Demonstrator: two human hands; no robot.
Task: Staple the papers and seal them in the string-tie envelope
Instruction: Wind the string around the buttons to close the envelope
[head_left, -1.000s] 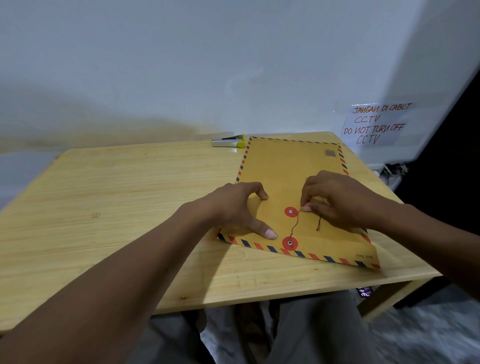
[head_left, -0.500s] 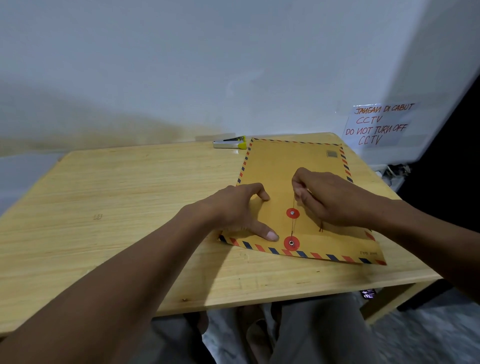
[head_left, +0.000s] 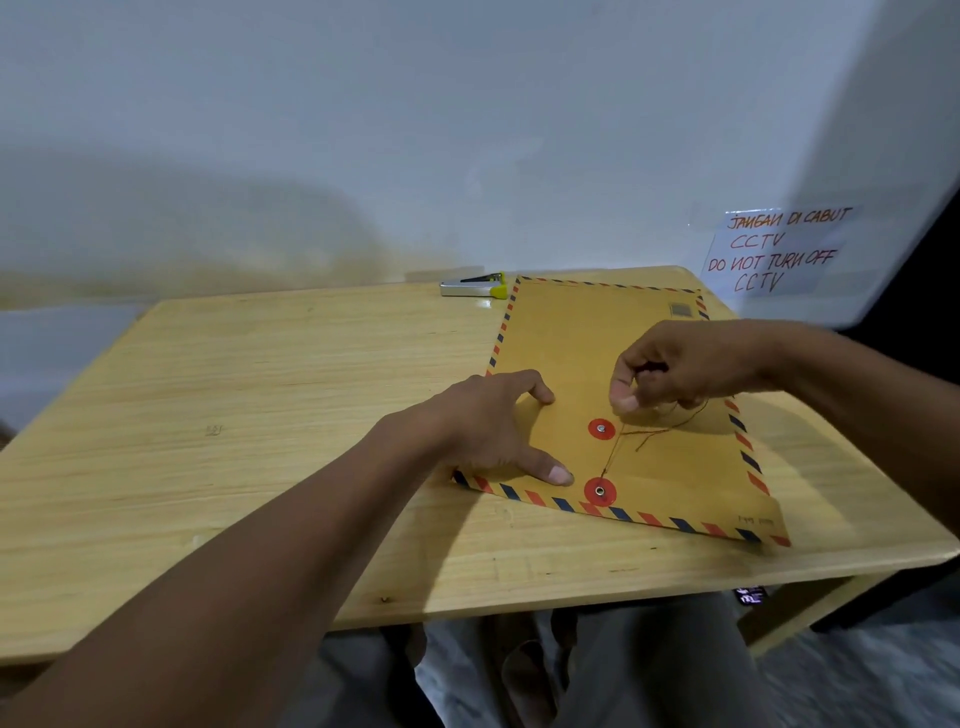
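envelope (head_left: 613, 364) flat on table (head_left: 260, 389) | left hand (head_left: 483, 421) spread, pressing its near-left corner | right hand (head_left: 685, 369) above discs, apparently pinching string (head_left: 613, 447)

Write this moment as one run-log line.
phase: sealing | left hand: presses envelope flat | right hand: pinches string beside upper red button | stapler: idle, far edge of table

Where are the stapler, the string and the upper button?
stapler (head_left: 470, 288): head view, on its metal body.
string (head_left: 609, 457): head view, on the stretch between the buttons.
upper button (head_left: 601, 429): head view, on its centre rivet.
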